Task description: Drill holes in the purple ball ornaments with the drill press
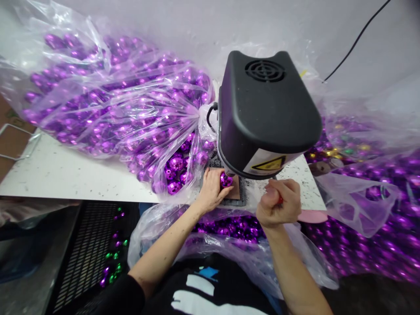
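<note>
Left hand: grasping a purple ball, pressed onto a small plate under the head of the black machine, at the near edge of the white table.
Right hand: clenched in a fist around a red-tipped handle, just right of the ball.
Far left: clear bag heaped with purple balls.
Near, below table edge: second bag of the same.
Right: loose purple balls under plastic.
</note>
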Motion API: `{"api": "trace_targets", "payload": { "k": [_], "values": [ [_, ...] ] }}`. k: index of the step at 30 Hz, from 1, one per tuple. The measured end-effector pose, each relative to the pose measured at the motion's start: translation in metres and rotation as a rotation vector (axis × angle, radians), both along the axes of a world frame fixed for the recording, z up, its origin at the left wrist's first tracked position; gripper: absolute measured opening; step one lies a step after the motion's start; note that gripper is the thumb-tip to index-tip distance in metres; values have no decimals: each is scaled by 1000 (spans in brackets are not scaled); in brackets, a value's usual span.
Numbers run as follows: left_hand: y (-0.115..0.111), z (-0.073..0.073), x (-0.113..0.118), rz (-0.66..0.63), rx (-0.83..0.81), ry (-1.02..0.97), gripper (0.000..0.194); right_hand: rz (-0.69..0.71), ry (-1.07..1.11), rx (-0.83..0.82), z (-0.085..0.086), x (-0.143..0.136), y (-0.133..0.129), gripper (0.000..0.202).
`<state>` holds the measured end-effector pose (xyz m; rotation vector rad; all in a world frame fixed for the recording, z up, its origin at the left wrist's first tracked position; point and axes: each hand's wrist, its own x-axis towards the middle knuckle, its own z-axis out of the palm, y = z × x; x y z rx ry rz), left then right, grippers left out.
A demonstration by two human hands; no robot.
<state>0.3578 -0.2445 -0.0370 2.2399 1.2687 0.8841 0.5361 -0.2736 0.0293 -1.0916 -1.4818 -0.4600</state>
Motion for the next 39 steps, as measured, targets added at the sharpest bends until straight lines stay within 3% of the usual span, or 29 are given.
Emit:
{"api": "trace_targets", "payload": {
  "k": [4, 6, 8, 11, 14, 16, 18, 20, 22, 24, 29, 33, 36, 39],
  "values": [
    [0, -1, 0, 3, 9, 5, 51, -10, -46, -28, -11, 2, 1, 18],
    [0, -2, 0, 0, 16, -9, 51, -2, -64, -59, -4, 3, -2, 15],
    [0, -3, 0, 1, 19, -16, 50, -35, -73, -79, 17, 6, -3, 19],
    [1, -4, 0, 16, 20, -7, 50, -191, -14, -52, 67, 8, 10, 29],
    [1, -4, 1, 20, 30, -2, 51, -134, 126, -254, 118, 8, 40, 45],
    [2, -5, 1, 15, 39, -6, 53, -43, 199, -393, 137, 7, 59, 50],
    [2, -5, 1, 4, 47, -11, 52, 17, 263, -423, 142, 7, 67, 50],
    [2, -5, 1, -6, 50, -16, 50, 88, 357, -411, 132, 9, 60, 46],
    [2, -5, -1, -21, 50, -24, 49, 169, 465, -439, 110, 13, 40, 47],
    [1, -5, -2, -46, 49, -39, 50, 125, 482, -461, 81, 18, 11, 44],
    [-13, -5, -9, -62, 68, -164, 52, 39, 377, -809, 8, 33, -61, 38],
    [-35, 2, -18, -37, 30, -263, 55, 2, 300, -941, -33, 45, -99, 42],
    [-52, 8, -25, -19, -14, -289, 58, 122, 162, -1218, -57, 42, -118, 46],
    [-67, 9, -31, -6, -73, -343, 65, 309, 0, -1454, -83, 17, -134, 50]
  ]
}}
